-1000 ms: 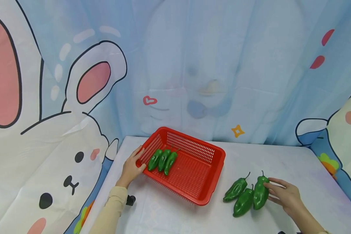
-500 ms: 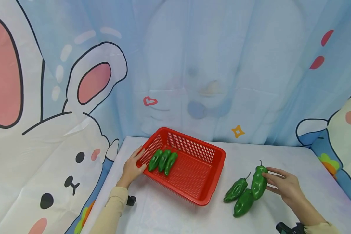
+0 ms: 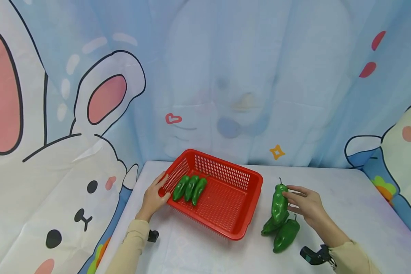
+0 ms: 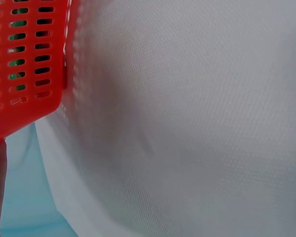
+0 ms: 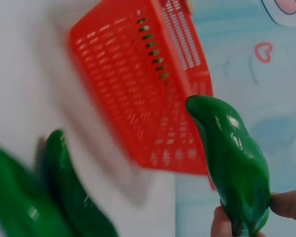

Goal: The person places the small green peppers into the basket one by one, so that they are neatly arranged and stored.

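Note:
In the head view, my right hand [image 3: 305,202] pinches a green pepper [image 3: 279,203] by its stem end. The right wrist view shows that pepper raised over the table, its tip toward the basket. Beneath it lie two more peppers: one [image 3: 268,228] partly covered by the held pepper, the other [image 3: 286,236] just to the right. My left hand [image 3: 155,196] grips the left rim of a red perforated basket [image 3: 222,228], thumb on the near side. Three slimmer green peppers [image 3: 190,188] rest side by side at the basket's left end.
A white-covered table [image 3: 335,201] carries everything, with its far edge against a blue cartoon curtain [image 3: 294,76]. Black wrist devices show at both sleeves, the right one [image 3: 315,255] low over the table. The basket stands at an angle left of the loose peppers.
My right hand has lifted one pepper from beside the other two and carried it leftward toward the basket. My left hand and the basket have stayed in place.

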`<state>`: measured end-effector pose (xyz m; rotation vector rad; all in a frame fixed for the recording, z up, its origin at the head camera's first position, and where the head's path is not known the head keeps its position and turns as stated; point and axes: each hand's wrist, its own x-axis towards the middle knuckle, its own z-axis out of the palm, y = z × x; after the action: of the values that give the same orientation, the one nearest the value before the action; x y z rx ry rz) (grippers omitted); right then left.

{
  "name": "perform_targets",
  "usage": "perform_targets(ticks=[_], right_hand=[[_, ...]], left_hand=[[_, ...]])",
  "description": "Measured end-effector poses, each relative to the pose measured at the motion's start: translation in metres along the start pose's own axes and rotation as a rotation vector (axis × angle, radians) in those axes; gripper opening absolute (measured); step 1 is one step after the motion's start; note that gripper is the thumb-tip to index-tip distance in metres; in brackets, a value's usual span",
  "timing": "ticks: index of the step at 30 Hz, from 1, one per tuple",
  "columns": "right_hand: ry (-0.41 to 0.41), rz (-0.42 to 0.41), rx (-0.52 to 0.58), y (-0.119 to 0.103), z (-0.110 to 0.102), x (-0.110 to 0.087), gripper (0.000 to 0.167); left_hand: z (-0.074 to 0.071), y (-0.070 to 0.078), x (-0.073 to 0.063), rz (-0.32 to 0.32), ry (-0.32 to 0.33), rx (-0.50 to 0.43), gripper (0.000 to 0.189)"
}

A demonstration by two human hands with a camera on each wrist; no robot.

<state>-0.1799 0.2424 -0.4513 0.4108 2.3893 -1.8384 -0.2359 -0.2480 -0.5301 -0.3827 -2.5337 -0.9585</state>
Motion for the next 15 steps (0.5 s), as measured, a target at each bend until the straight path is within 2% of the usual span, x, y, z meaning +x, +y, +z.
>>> perform_targets(ticks=[8,15], right_hand=[[-0.052,-0.028,0.067,-0.025,0.042,0.011,0.063],[-0.096,-0.033,0.149,-0.042,0.069,0.021,0.059]], left_hand=[[-0.001,0.0,-0.001,0.013,0.011,-0.003,0.067],[0.0,0.001,0.0,0.016,0.013,-0.004,0.066]])
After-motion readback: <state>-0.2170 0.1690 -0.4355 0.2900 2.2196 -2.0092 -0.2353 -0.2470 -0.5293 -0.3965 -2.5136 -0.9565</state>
